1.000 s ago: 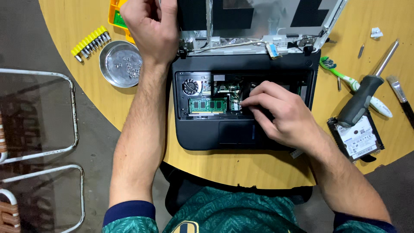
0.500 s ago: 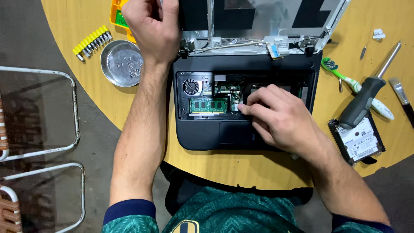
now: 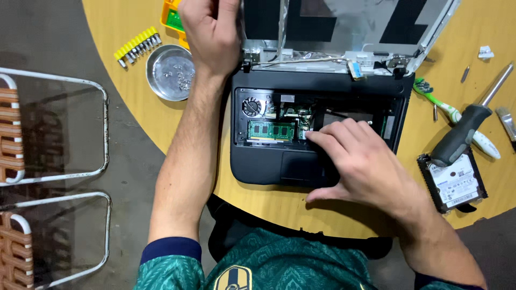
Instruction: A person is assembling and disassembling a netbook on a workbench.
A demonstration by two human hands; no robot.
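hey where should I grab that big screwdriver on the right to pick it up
Probably by the black handle of the screwdriver, coming from above. It lies flat on the table, its butt resting on the hard drive, thin shaft pointing away.

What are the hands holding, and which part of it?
The left hand grips the open laptop's screen lid at its left edge. The right hand holds nothing; its fingertips touch inside the laptop base.

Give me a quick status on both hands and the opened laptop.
Left hand gripping the stripped silver screen lid at its corner. Right hand fingertips inside the opened black laptop base, beside the green memory module. Nothing blocking.
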